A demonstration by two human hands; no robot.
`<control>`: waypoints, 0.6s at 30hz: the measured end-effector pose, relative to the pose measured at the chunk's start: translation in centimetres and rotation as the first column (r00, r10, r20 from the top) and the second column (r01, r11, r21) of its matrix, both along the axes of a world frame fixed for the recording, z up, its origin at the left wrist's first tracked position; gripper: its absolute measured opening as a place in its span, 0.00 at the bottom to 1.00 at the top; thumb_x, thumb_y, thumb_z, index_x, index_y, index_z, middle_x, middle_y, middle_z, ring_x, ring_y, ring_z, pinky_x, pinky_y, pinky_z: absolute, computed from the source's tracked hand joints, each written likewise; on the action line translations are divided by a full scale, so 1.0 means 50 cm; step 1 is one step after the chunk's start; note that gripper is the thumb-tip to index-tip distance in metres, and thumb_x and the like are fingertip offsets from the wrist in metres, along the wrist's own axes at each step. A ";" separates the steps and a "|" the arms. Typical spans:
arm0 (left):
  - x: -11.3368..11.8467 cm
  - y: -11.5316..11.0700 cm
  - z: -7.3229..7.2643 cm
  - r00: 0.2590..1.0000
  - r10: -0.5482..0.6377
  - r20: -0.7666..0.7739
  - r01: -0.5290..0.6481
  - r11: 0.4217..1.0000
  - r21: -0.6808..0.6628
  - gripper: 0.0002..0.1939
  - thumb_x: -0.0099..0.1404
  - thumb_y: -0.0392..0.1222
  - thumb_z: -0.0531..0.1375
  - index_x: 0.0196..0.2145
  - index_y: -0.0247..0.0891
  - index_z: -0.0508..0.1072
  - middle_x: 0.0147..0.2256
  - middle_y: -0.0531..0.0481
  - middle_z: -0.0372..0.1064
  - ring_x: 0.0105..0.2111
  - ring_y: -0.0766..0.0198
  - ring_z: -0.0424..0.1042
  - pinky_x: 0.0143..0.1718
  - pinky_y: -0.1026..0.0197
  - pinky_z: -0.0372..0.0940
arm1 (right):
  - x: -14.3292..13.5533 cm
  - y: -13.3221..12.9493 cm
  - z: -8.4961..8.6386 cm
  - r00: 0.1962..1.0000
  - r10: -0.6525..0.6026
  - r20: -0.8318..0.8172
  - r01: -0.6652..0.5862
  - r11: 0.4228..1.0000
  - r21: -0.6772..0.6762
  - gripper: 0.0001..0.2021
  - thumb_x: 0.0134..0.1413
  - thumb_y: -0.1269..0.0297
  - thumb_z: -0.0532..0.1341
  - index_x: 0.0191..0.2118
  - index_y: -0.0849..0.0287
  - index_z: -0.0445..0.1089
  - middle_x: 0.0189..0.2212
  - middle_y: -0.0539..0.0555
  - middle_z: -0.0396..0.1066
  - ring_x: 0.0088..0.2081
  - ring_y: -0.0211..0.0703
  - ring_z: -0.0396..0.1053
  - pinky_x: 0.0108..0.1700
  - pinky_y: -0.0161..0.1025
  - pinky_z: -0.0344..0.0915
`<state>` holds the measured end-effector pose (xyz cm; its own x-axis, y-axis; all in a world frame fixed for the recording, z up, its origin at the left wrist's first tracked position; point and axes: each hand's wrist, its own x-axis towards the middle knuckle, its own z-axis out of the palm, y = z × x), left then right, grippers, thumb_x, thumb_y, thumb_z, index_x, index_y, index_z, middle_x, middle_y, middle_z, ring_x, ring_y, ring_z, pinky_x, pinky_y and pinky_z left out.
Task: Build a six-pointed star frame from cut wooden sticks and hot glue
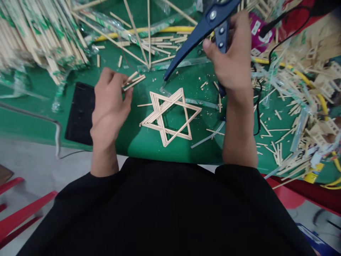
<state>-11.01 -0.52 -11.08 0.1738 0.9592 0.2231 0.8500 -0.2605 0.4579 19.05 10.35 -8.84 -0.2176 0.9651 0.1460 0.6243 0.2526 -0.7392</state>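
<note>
A six-pointed star made of thin wooden sticks (170, 115) lies on the green table (149, 142) between my hands. My left hand (110, 103) pinches a few short wooden sticks (134, 81) just left of the star. My right hand (231, 57) is closed on the handles of blue cutting pliers (197, 33), whose long blade points down-left toward the star's upper tip.
A black pad (80, 112) lies left of my left hand. Bundles of wrapped chopsticks (39, 32) pile at the back left. Cut stick scraps and small wooden frames (301, 117) litter the right side, with a yellow hose (311, 85) and black cable. Red chair parts (16, 213) sit below.
</note>
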 end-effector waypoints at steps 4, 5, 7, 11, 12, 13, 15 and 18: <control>-0.006 0.051 -0.042 0.975 0.032 -0.220 -0.086 0.966 -0.242 0.21 0.74 0.54 0.54 0.50 0.31 0.65 0.50 0.38 0.59 0.53 0.45 0.60 0.57 0.34 0.62 | -0.022 -0.080 0.122 0.975 -0.040 0.219 0.016 0.994 0.111 0.21 0.60 0.64 0.57 0.54 0.72 0.55 0.47 0.59 0.59 0.44 0.36 0.60 0.54 0.38 0.60; -0.001 0.060 -0.047 0.972 0.010 -0.236 -0.077 0.957 -0.278 0.18 0.75 0.52 0.52 0.48 0.31 0.65 0.50 0.37 0.59 0.54 0.44 0.58 0.59 0.31 0.60 | -0.028 -0.099 0.148 0.946 -0.094 0.311 0.055 0.990 0.132 0.29 0.60 0.62 0.57 0.60 0.79 0.51 0.50 0.61 0.60 0.48 0.38 0.60 0.57 0.38 0.58; 0.012 0.073 -0.048 0.973 -0.017 -0.231 -0.058 0.947 -0.315 0.15 0.76 0.47 0.48 0.46 0.31 0.64 0.48 0.36 0.60 0.55 0.43 0.57 0.61 0.28 0.56 | -0.041 -0.126 0.183 0.885 -0.162 0.436 0.119 0.985 0.125 0.32 0.64 0.57 0.54 0.63 0.82 0.54 0.54 0.62 0.63 0.53 0.43 0.62 0.58 0.40 0.56; 0.019 0.081 -0.042 1.000 -0.015 -0.027 0.006 0.957 -0.291 0.10 0.75 0.45 0.49 0.43 0.35 0.64 0.48 0.36 0.61 0.55 0.43 0.57 0.63 0.27 0.50 | -0.056 -0.123 0.176 0.896 -0.126 0.425 0.077 0.989 0.130 0.29 0.65 0.68 0.53 0.66 0.82 0.49 0.62 0.64 0.62 0.57 0.45 0.65 0.62 0.39 0.56; 0.014 0.081 -0.040 0.999 -0.011 0.032 0.019 0.962 -0.272 0.10 0.74 0.46 0.50 0.42 0.37 0.64 0.48 0.37 0.62 0.54 0.44 0.59 0.63 0.28 0.51 | -0.056 -0.115 0.164 0.909 -0.094 0.406 0.049 0.992 0.119 0.29 0.64 0.69 0.54 0.65 0.82 0.50 0.62 0.65 0.63 0.58 0.45 0.65 0.62 0.39 0.57; 0.008 0.081 -0.038 0.998 -0.008 0.069 0.026 0.966 -0.257 0.11 0.74 0.49 0.51 0.42 0.39 0.64 0.48 0.38 0.63 0.52 0.46 0.61 0.62 0.30 0.55 | -0.056 -0.105 0.150 0.920 -0.060 0.388 0.021 0.995 0.102 0.27 0.64 0.70 0.54 0.64 0.80 0.52 0.61 0.65 0.64 0.58 0.44 0.66 0.62 0.40 0.58; -0.003 0.081 -0.036 0.975 0.004 0.223 0.042 0.979 -0.199 0.15 0.73 0.56 0.52 0.42 0.42 0.64 0.44 0.42 0.66 0.46 0.50 0.67 0.54 0.37 0.64 | -0.053 -0.088 0.125 0.936 -0.051 0.348 0.017 0.995 0.101 0.23 0.64 0.71 0.55 0.61 0.78 0.56 0.57 0.65 0.67 0.54 0.42 0.69 0.60 0.40 0.61; -0.011 0.083 -0.039 0.812 -0.028 0.583 0.062 0.997 -0.039 0.23 0.67 0.68 0.58 0.40 0.45 0.63 0.35 0.50 0.69 0.37 0.57 0.74 0.44 0.45 0.71 | -0.051 -0.076 0.098 0.964 -0.077 0.256 0.038 0.987 0.153 0.20 0.63 0.72 0.55 0.59 0.72 0.58 0.57 0.64 0.67 0.56 0.42 0.67 0.63 0.43 0.61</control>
<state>-11.57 3.65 -13.01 0.0710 0.9669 0.2452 0.4084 -0.2524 0.8772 16.52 6.56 -3.96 -0.2115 0.9495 0.2318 0.8066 0.3035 -0.5072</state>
